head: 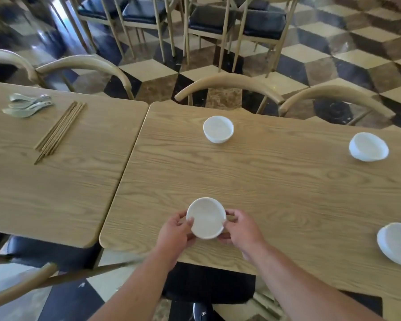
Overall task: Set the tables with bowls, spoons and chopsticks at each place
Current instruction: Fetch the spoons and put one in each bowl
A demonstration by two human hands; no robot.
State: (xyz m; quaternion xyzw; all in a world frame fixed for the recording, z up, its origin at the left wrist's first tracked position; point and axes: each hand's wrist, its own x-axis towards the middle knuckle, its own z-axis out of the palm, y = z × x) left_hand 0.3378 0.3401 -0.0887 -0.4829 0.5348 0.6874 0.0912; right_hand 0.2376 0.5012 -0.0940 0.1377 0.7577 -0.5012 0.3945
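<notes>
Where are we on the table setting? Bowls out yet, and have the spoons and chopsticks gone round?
Done: three bowls stand on the right table: the far-left bowl, far-right bowl and near-right bowl. In hand: the left hand and right hand grip the fourth bowl at the near-left place. Left: the spoons and chopsticks lie heaped on the left table, none at any place, and no bowl shows there.
</notes>
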